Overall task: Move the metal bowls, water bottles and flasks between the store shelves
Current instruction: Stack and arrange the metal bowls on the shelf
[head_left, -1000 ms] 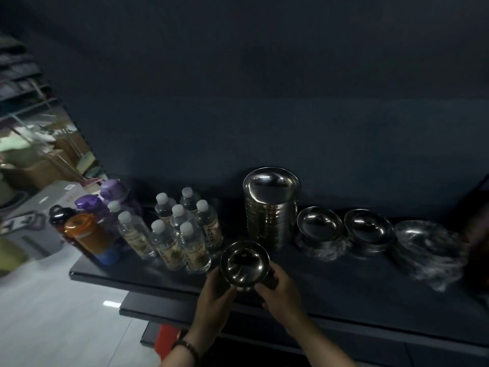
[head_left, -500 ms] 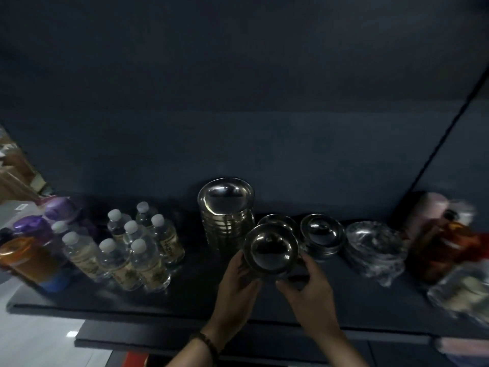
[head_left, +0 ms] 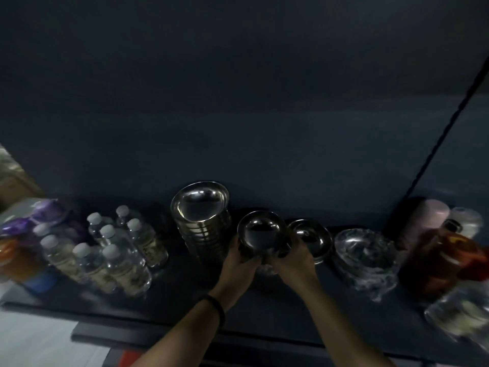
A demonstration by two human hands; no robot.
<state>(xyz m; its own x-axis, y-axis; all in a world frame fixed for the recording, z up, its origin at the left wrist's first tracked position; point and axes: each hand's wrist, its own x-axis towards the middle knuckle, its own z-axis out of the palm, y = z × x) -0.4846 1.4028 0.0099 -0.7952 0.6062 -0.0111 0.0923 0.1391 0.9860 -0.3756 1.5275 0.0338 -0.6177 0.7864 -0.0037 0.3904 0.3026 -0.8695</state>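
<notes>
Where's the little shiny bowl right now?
In the head view, the little bowl is in the middle, gripped by the left hand and right hand, between the tall bowl stack and a low bowl.

My left hand (head_left: 239, 258) and right hand (head_left: 296, 256) grip a small metal bowl (head_left: 260, 231) at the dark shelf (head_left: 185, 300), between the tall bowl stack (head_left: 202, 221) and a low bowl (head_left: 312, 237); water bottles (head_left: 116, 260) stand at left.
</notes>
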